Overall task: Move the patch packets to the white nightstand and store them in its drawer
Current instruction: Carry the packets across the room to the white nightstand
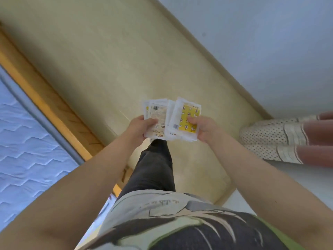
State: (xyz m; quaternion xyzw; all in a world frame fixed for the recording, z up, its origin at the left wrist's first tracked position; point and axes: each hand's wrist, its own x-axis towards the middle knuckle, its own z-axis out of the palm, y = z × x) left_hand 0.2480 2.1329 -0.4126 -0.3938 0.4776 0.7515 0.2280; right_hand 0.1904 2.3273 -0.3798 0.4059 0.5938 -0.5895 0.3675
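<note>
Both hands (173,128) grip fanned patch packets (172,119).

Bright, even daylight, soft shadows only. Motion blur smears the upper half of the frame; center sharper. Strong wide-angle distortion bends lines and stretches forms at lower edges. No glare.

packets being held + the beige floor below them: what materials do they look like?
Patch packets, gripped by the left hand and right hand: probably thin printed plastic or foil-paper film, judging by the flat sealed white borders, slight sheen and flexing edges. Beige floor: pale wood-look surface, likely laminate or vinyl, with faint grain and a matte finish; blur leaves it open.
</note>
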